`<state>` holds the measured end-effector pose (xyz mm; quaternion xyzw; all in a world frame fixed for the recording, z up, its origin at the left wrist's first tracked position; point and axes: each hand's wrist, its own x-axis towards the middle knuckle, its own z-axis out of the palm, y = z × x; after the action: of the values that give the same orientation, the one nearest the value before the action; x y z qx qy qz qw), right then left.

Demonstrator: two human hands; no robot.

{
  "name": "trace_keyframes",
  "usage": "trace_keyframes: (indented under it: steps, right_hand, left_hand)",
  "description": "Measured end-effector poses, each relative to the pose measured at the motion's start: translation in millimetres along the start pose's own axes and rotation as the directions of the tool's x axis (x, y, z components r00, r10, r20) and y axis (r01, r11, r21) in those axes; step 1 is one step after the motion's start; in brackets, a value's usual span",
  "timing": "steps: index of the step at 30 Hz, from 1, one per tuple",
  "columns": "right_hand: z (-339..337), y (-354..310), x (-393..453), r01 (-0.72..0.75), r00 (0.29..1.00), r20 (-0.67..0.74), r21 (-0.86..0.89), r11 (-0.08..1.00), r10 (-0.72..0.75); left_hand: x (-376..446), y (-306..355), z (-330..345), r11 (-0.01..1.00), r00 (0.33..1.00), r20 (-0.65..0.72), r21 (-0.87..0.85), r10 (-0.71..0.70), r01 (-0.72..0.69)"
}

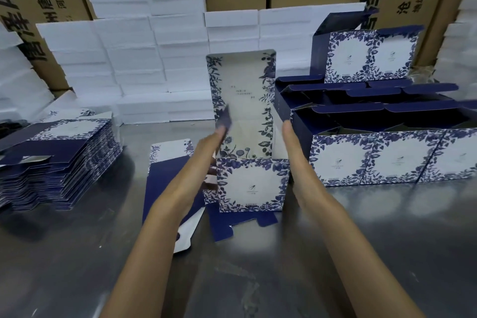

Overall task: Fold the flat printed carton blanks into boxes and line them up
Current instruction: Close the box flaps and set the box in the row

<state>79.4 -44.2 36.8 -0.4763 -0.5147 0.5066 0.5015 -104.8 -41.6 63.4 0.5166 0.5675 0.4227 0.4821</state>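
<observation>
A half-formed carton (251,183) stands mid-bench (361,253), its long lid panel pointing straight up. The left hand (206,147) and right hand (293,142) flank it, fingers straight along its sides, gripping nothing. Finished boxes (387,157) line up just right.

Both bare forearms reach forward side by side, the left hand (206,147) at the left side of the half-folded box (251,183) with fingers blurred near its small flap, the right hand (293,142) flat and straight-fingered against the box's right side.
</observation>
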Motion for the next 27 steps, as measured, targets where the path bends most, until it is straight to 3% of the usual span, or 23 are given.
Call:
trace_keyframes:
  steps: [3, 5, 8, 12, 15, 19, 24, 27]
  right_hand:
    - [-9, 14, -5, -0.001, 1.000, 0.001, -0.020, 1.000, 0.001]
    - [-9, 18, -7, 0.024, 0.999, -0.028, 0.006, 1.000, -0.024]
    - [-6, 21, -11, 0.029, 0.996, -0.086, 0.041, 0.999, -0.026]
    - [-4, 22, -10, 0.032, 0.994, -0.107, 0.014, 0.999, -0.030]
    - [-4, 20, -12, 0.018, 0.992, -0.128, 0.013, 1.000, -0.016]
    - [-6, 19, -16, 0.022, 0.993, -0.119, 0.025, 0.999, -0.019]
    - [-6, 17, -17, 0.059, 0.993, -0.100, 0.021, 0.998, -0.056]
    - [-4, 15, -17, 0.082, 0.991, -0.104, -0.001, 0.997, -0.082]
  left_hand:
    - [-5, 2, 2, 0.991, 0.999, -0.038, 0.134, 0.026, -0.021]
    - [-6, 0, 4, 0.969, 0.987, -0.104, 0.228, 0.122, -0.096]
    - [-11, 2, 8, 0.882, 0.953, -0.119, 0.424, 0.280, -0.206]
    - [-16, 8, 15, 0.772, 0.918, -0.108, 0.583, 0.381, -0.252]
    - [-14, 16, 10, 0.752, 0.961, -0.020, 0.628, 0.276, -0.202]
    - [-1, 33, -6, 0.814, 0.998, 0.049, 0.577, 0.039, -0.061]
    - [7, 27, 6, 0.754, 0.989, -0.006, 0.648, 0.148, -0.109]
    - [13, 33, 2, 0.761, 0.997, 0.031, 0.644, 0.076, -0.078]
